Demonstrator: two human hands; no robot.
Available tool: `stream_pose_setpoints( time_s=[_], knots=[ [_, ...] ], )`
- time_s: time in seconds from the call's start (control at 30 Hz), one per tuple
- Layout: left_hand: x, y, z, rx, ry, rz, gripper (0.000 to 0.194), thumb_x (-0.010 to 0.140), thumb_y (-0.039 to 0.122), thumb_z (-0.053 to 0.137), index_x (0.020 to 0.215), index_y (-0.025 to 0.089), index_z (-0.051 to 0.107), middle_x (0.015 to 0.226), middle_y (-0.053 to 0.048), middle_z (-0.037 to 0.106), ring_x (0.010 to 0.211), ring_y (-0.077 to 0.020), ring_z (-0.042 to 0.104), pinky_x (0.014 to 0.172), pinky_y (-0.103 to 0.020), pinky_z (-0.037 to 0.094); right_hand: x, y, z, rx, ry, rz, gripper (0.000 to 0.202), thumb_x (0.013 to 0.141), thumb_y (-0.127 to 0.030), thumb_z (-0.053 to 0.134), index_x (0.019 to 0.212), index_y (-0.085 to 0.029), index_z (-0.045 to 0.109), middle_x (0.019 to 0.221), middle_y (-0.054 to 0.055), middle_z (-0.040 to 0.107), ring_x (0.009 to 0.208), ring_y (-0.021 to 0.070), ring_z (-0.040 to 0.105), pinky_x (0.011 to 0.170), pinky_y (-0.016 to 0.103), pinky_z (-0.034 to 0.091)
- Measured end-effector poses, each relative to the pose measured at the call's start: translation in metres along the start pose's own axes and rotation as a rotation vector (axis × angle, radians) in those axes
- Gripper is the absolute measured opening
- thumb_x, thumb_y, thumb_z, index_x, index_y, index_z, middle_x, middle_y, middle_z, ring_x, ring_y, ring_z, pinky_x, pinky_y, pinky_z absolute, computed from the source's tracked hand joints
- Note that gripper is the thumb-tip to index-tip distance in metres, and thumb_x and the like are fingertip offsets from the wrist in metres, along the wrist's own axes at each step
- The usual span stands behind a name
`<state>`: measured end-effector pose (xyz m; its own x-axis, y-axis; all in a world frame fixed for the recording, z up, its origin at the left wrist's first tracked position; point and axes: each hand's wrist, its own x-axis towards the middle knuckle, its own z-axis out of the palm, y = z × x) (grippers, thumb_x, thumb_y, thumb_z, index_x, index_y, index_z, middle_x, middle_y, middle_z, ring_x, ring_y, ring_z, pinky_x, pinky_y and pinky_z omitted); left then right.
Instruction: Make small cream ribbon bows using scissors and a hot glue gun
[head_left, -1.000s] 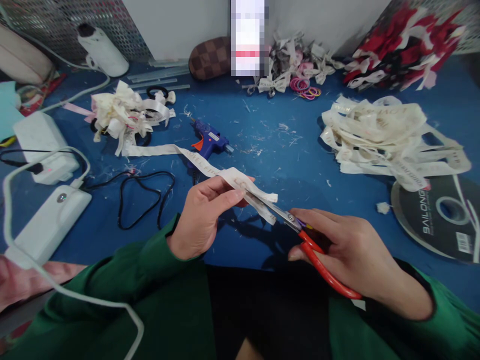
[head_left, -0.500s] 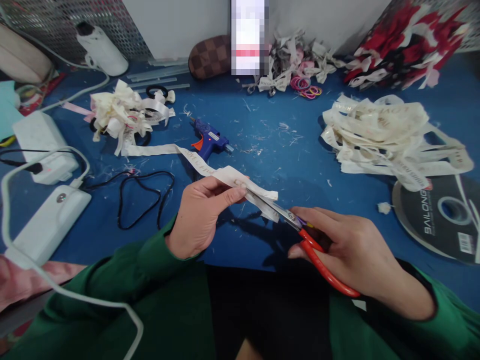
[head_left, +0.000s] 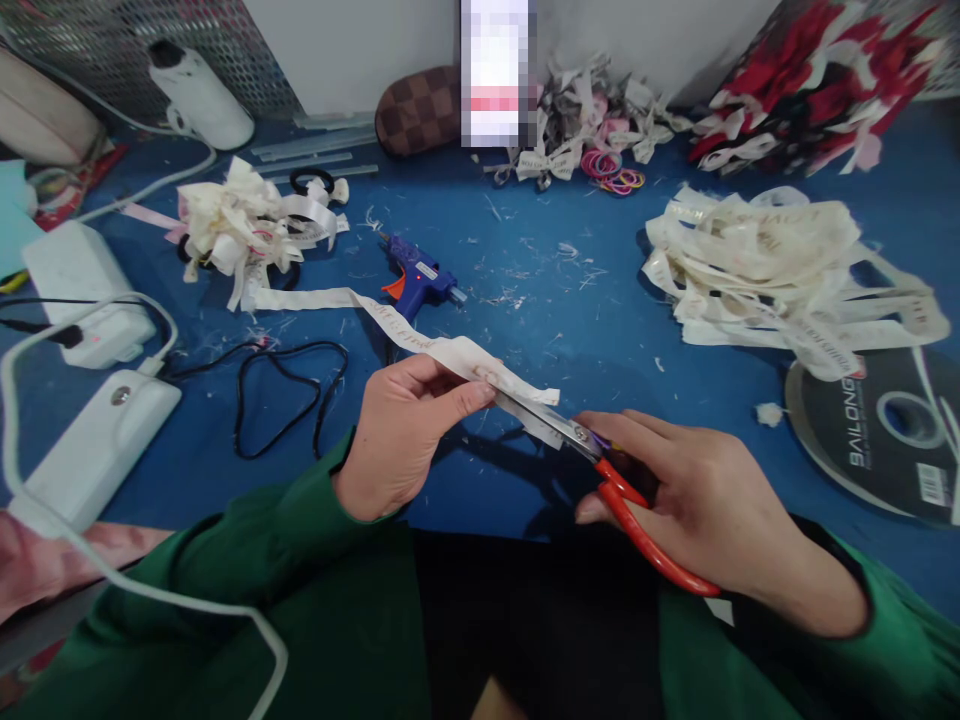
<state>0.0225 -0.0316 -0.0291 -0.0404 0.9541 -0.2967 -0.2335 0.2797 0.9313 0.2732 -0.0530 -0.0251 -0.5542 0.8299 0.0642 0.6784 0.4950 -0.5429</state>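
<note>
Between thumb and fingers, my left hand (head_left: 401, 430) pinches a cream printed ribbon (head_left: 397, 325) near its right end. The ribbon's tail runs left to a heap of ribbon bows (head_left: 244, 220). My right hand (head_left: 697, 500) grips red-handled scissors (head_left: 634, 515) by the handles. Their blades point left and lie along the ribbon end, reaching close to my left fingertips. Part of the ribbon lies above the blades and part below. A blue glue gun (head_left: 420, 275) rests on the table just beyond my left hand.
A pile of cream ribbon strips (head_left: 757, 270) and a black BAILONG spool (head_left: 862, 440) lie at the right. Black cord (head_left: 292, 350) and a white power bank (head_left: 112, 440) are at the left. Behind are a checkered pouch (head_left: 416, 112), rubber bands (head_left: 611, 172) and red-and-white ribbons (head_left: 817, 90).
The two ribbon edges around the scissor blades lie slightly closer together, and the blades look a little more closed. Both hands have hardly moved.
</note>
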Motion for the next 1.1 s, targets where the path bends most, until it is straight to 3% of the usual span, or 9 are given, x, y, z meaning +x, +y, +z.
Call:
stream_pose_setpoints(
  time_s=[0.57,1.1],
  knots=[
    [0.0002,0.0013,0.0012,0.034,0.013,0.018,0.023,0.07,0.023,0.09,0.093,0.021,0.083,0.09,-0.004,0.08,0.082,-0.0178,0.074,0.079,-0.029,0.062,-0.0033,0.0024,0.0007,0.06,-0.026,0.001,0.048,0.094,-0.061,0.06,0.118,-0.019,0.066,0.082,0.006,0.074,0.057,0.0178,0.066,0.051,0.028,0.046],
    [-0.001,-0.0004,0.0006,0.017,-0.033,-0.009,0.025,0.07,0.024,0.09,0.093,0.021,0.083,0.088,-0.003,0.08,0.082,-0.0183,0.075,0.079,-0.028,0.062,-0.0004,-0.0014,0.002,0.031,0.005,-0.01,0.049,0.092,-0.06,0.063,0.118,-0.019,0.066,0.078,0.004,0.07,0.049,0.0137,0.058,0.046,0.025,0.04]
  ],
)
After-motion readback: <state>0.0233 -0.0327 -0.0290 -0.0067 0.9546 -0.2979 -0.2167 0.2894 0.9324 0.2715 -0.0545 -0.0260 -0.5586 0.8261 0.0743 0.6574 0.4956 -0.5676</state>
